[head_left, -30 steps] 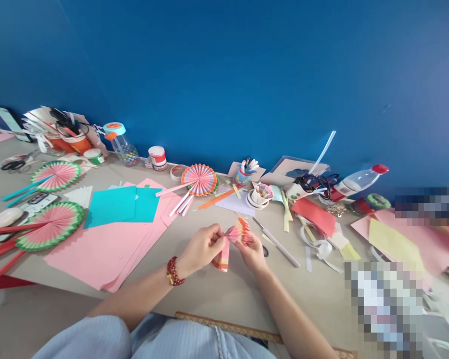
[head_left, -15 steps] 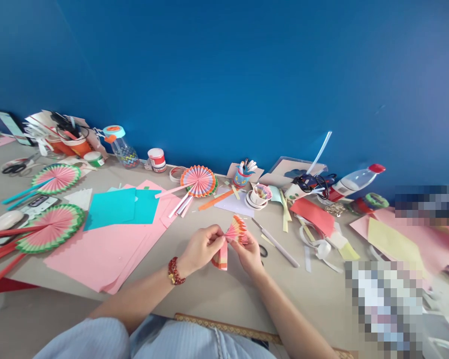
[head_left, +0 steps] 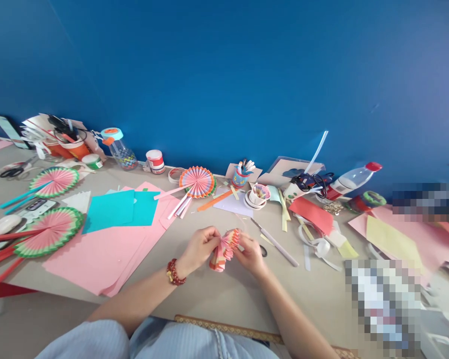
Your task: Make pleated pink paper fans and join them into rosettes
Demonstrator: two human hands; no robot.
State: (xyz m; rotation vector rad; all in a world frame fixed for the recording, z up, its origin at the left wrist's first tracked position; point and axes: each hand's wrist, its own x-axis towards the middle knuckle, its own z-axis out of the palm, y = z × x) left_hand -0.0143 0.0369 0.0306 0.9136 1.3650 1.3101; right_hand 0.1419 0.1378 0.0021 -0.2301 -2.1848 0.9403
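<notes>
over the desk, the left hand pinches the pleated paper fan near its gathered middle, probably to bunch the folds; the right hand grips its edge, seemingly controlling the spread.

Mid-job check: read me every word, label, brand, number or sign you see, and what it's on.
No text can be read.
Red-and-white jar: label, too small.
Red-capped bottle: label, too small.
Green-and-white tub: markings too small.
Pixelated patch: unreadable.
Pleated paper: no lettering visible.
</notes>
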